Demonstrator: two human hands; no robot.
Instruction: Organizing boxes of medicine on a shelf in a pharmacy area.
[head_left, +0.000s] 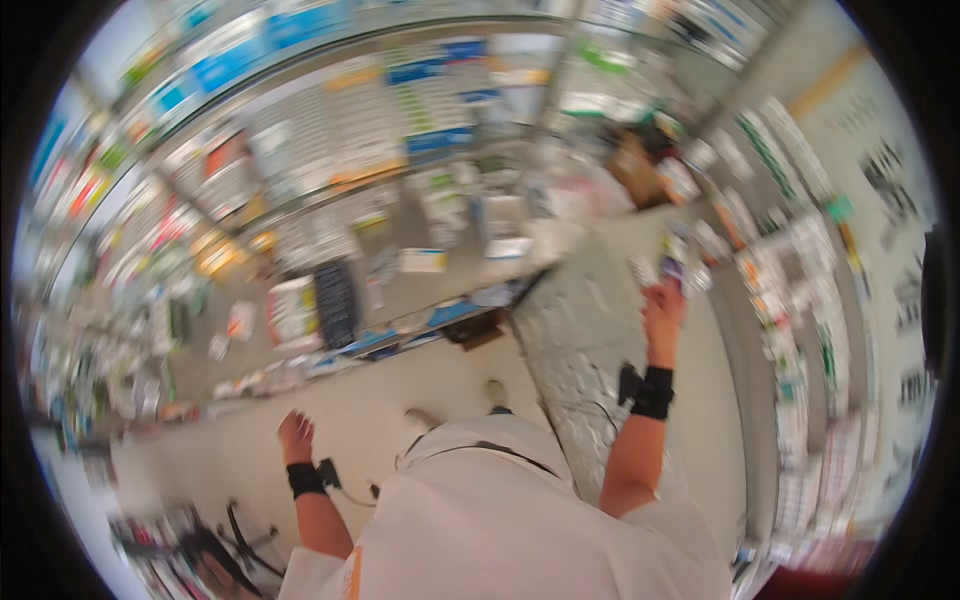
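My right hand (664, 309) reaches forward at the right, its fingers closed on a small purple-marked item (671, 267). Blur hides what kind of item it is. Shiny clear wrapping (699, 276) shows beside it; I cannot tell whether it is part of what I hold. Below this hand is a pale counter top (592, 270) with clear plastic-wrapped packs (581, 371) towards me. My left hand (297, 436) hangs low at the left above the beige floor (360, 420), fingers loosely curled, touching nothing I can see. Each wrist wears a black band with a small device.
Ahead runs a grey counter (386, 300) with an open white box (506, 225), a small carton (422, 260) and a dark keyboard-like object (335, 304). Packed shelves (300, 135) rise behind it. More cartons (795, 262) line the right. A wheeled chair base (251, 536) stands lower left.
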